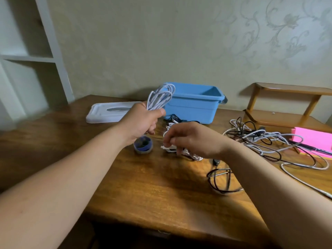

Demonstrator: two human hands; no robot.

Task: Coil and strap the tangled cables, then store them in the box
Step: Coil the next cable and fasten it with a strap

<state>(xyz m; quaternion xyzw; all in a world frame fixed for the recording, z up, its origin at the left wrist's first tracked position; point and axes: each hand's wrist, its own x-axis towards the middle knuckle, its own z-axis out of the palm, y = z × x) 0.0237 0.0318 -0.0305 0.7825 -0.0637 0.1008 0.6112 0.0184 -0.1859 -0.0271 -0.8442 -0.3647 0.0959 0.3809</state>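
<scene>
view: head camera, looking down across a wooden table (pixel 143 186).
left hand (pixel 142 121): raised, fist closed round a coiled white cable (pixel 159 96), loops standing up in front of the box.
right hand (pixel 194 139): low over a small white bundle (pixel 190 156), fingers curled; whether they pinch it, cannot tell.
box (pixel 194 108): blue, open, at the table's back.
lid (pixel 107 112): white, flat, left of the box.
tangled cables (pixel 260 139): black and white heap, far right.

It looked like a room in a home; pale floral wallpaper (pixel 269 33) covered the wall; white shelving (pixel 27 57) stood at the left. A small wooden rack (pixel 287 90) sat on the varnished wooden tabletop (pixel 161 191).
</scene>
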